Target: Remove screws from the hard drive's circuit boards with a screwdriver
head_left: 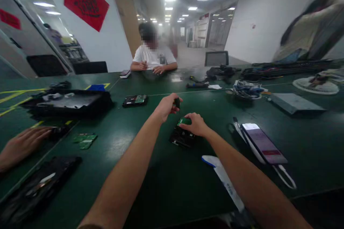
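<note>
My left hand (167,108) is closed around the dark handle of a screwdriver (177,103). The thin shaft points down at the far end of what looks like a hard drive (182,138), a black unit lying on the green table. On the drive's far part is a green circuit board (185,121). My right hand (196,124) grips the board and the drive's right side, thumb lying across the top. Whether the screwdriver tip touches a screw is too small to tell.
A similar drive (134,100) and a loose green board (85,140) lie leftward. Black housings (67,102) and another person's hand (27,145) are at left. Rightward are a phone (264,144), a white-and-blue strip (228,182), cables (246,89) and a grey metal box (297,103). A person (153,55) sits opposite.
</note>
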Motion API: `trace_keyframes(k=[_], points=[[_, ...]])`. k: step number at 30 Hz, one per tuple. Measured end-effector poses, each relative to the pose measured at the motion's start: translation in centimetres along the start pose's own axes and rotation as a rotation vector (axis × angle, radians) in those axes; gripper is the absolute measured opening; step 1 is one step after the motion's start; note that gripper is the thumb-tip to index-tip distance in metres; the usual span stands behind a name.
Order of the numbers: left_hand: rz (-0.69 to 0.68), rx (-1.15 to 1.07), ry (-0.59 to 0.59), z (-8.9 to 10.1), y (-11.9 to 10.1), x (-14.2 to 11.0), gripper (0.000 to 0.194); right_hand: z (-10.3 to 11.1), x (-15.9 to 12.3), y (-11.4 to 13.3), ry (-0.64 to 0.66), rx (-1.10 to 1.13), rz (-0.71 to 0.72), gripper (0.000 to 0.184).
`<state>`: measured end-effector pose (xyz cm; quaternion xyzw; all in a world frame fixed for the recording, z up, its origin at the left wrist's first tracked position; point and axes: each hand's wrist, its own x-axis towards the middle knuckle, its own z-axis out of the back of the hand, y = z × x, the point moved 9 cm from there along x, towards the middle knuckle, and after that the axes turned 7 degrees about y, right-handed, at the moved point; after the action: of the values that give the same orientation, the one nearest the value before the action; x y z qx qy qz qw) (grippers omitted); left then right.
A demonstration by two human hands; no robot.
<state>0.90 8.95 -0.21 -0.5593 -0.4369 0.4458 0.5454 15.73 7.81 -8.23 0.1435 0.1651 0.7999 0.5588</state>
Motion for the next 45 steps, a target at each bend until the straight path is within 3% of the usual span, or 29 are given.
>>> trace_keyframes(k=[6, 13, 21, 34, 45], points=[[0.047, -0.138, 0.07, -1.17, 0.33, -0.31, 0.027, 0.06, 0.02, 0.01, 0.006, 0.011, 0.006, 0.061], [-0.01, -0.039, 0.024, -0.38, -0.17, -0.3, 0.031, 0.17, 0.02, 0.07, 0.025, 0.028, 0.003, 0.06], [0.035, -0.127, 0.057, -1.12, 0.02, -0.34, 0.027, 0.14, 0.0, -0.06, 0.008, 0.025, 0.017, 0.059], [-0.023, -0.003, 0.025, -0.58, -0.57, -0.29, 0.031, 0.06, 0.09, -0.13, 0.012, 0.015, 0.015, 0.06], [-0.046, -0.045, 0.008, -0.27, -0.25, 0.0, 0.032, 0.21, -0.08, 0.02, 0.023, 0.015, 0.003, 0.065]])
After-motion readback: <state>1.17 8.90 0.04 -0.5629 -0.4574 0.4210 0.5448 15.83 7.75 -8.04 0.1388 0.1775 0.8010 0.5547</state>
